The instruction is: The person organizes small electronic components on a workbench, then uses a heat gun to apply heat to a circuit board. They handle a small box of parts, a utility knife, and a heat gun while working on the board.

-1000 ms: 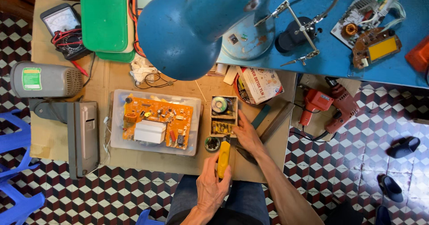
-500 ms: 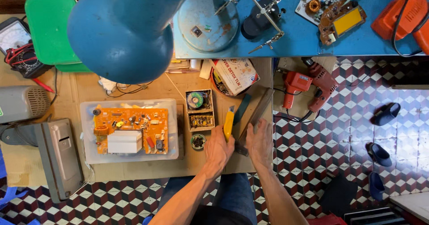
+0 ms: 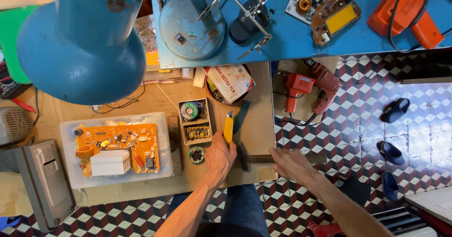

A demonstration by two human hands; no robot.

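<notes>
**At the table's near edge, closed on the hammer with the knife kept in hand**

On the cardboard-covered table [image 3: 259, 119], gripped the yellow utility knife [image 3: 228, 128] in the left hand [image 3: 219, 156], with the fingers curled round its lower end and the tip pointing away from the body. Had held it the same way a second before, so no change there, only a small drift toward the near edge.

Just to the right, moved the right hand [image 3: 292, 164] off the bare cardboard, where it had lain flat and spread half a second earlier. Wrapped it instead around the wooden handle of a hammer [image 3: 244, 156], with the dark head lying close beside the left hand, almost touching. Cannot tell whether lifted or resting on the table.

Meant, by this reading, two tools in hand at once and neither hand free.

Further out, left alone: a small open box of parts [image 3: 194, 121] and a round tin [image 3: 196, 154] just left of the knife. Beyond those, an orange circuit board [image 3: 117, 143] in a clear plastic tray [image 3: 162, 121]. Overhead, a blue lamp [image 3: 80, 48]. On the tiled floor to the right, two red drills [image 3: 308, 86].
</notes>
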